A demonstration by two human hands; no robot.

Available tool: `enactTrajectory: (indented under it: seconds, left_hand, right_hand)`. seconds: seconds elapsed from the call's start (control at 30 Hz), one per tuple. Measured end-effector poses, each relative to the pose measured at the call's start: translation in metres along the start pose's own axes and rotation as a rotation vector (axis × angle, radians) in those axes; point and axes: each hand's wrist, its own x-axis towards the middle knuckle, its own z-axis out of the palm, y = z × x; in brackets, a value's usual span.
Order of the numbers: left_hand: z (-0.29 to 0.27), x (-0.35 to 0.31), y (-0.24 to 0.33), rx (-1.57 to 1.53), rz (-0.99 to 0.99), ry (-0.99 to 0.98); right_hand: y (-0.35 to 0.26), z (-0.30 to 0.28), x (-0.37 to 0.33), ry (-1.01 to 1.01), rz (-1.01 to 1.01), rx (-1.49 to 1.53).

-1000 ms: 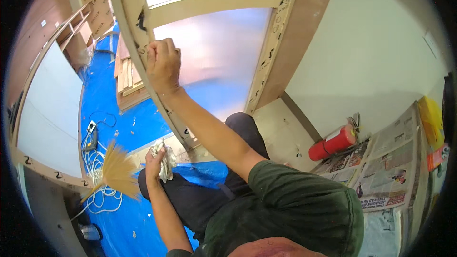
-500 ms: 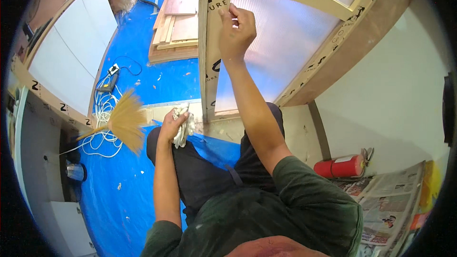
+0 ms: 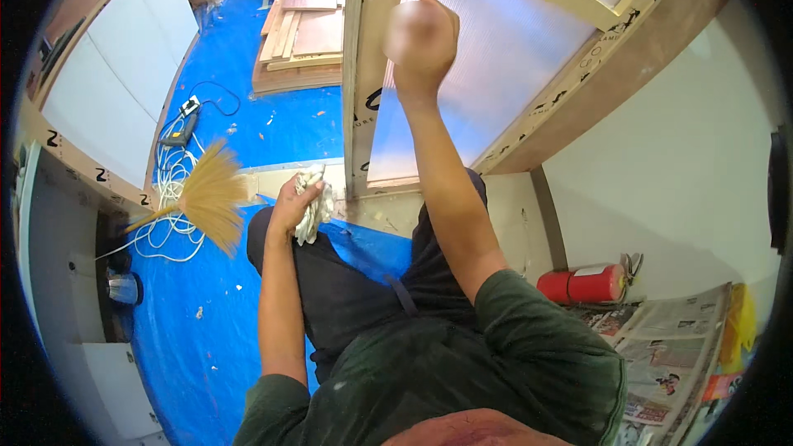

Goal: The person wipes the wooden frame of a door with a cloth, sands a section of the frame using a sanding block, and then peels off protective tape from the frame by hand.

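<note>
My left hand [image 3: 291, 208] is closed round a crumpled white rag [image 3: 315, 206], held over my left knee. Up ahead, my right hand [image 3: 424, 43] is raised in front of a ribbed translucent panel [image 3: 496, 58] set in a wooden frame [image 3: 376, 74]. Its fingers are curled in, but a blurred patch covers part of them, so whatever they may hold cannot be made out. The hand is near the frame's left upright; whether it touches the panel I cannot tell.
A straw broom [image 3: 213, 198] lies over a coiled white cord [image 3: 169, 235] on blue sheeting [image 3: 198, 347]. Boards [image 3: 307, 41] are stacked beyond. At right lie a red fire extinguisher [image 3: 582, 283] and newspapers [image 3: 673, 355]. A white-panelled cabinet [image 3: 124, 74] stands at left.
My right hand has shifted slightly right and down across the panel, its fingers curling further in. My left hand still grips the rag. The view has shifted a little.
</note>
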Motion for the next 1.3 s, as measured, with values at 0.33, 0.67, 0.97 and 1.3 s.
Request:
enactTrajectory:
  seconds: [0.33, 0.67, 0.97, 1.3]
  left_hand:
    - [0.006, -0.007, 0.013, 0.067, 0.031, 0.006]
    - [0.004, -0.002, 0.005, 0.026, 0.019, -0.002]
    - [0.002, 0.000, 0.005, 0.051, -0.030, -0.012]
    - [0.000, 0.001, -0.002, 0.111, 0.017, -0.014]
  right_hand:
    - [0.011, 0.007, -0.012, 0.021, -0.211, -0.224]
    - [0.021, 0.013, -0.014, 0.005, -0.396, -0.441]
    - [0.026, -0.017, -0.042, -0.055, -0.050, -0.097]
    - [0.030, -0.003, -0.030, -0.007, -0.094, -0.292]
